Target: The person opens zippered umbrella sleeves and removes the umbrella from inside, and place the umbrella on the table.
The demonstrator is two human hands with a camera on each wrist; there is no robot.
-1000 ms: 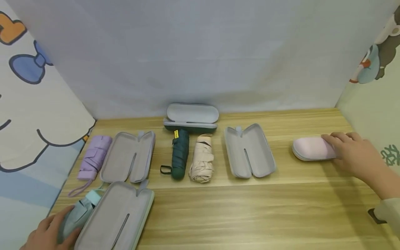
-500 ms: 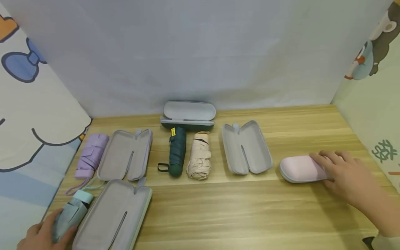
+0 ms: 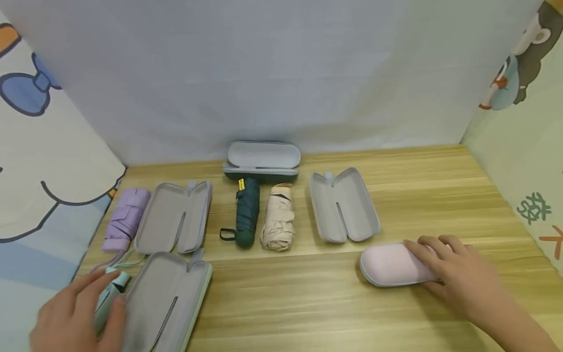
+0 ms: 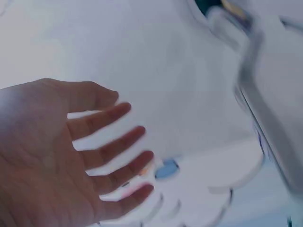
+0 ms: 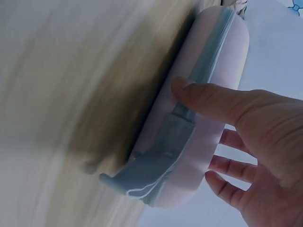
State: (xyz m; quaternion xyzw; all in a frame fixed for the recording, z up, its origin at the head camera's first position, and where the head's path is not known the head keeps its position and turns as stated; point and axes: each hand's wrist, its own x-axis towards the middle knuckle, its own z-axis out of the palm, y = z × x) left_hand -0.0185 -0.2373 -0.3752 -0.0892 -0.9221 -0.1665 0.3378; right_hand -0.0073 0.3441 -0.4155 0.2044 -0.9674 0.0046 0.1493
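My right hand [image 3: 462, 278] grips a closed pink zip case [image 3: 391, 264] at its right end. In the right wrist view the thumb lies across the grey zipper band [image 5: 208, 52], and the case [image 5: 227, 75] tilts above the wooden table. My left hand [image 3: 79, 313] is over a folded mint-green umbrella [image 3: 116, 278] at the lower left, partly hiding it. The left wrist view shows that hand [image 4: 61, 151] with fingers spread and nothing held. Right beside it lies an opened case with a mint edge [image 3: 154, 288], grey inside.
A purple folded umbrella [image 3: 127, 220] lies beside an opened lilac case [image 3: 160, 217]. Mid-table are a dark green umbrella [image 3: 248, 212] and a beige one [image 3: 279, 220]. Behind them stands an opened dark green case [image 3: 264, 154]; another opened case [image 3: 343, 205] is to their right.
My right hand has brought the pink case left and toward the front of the table. My left hand has let go of the mint umbrella and lifted off it.
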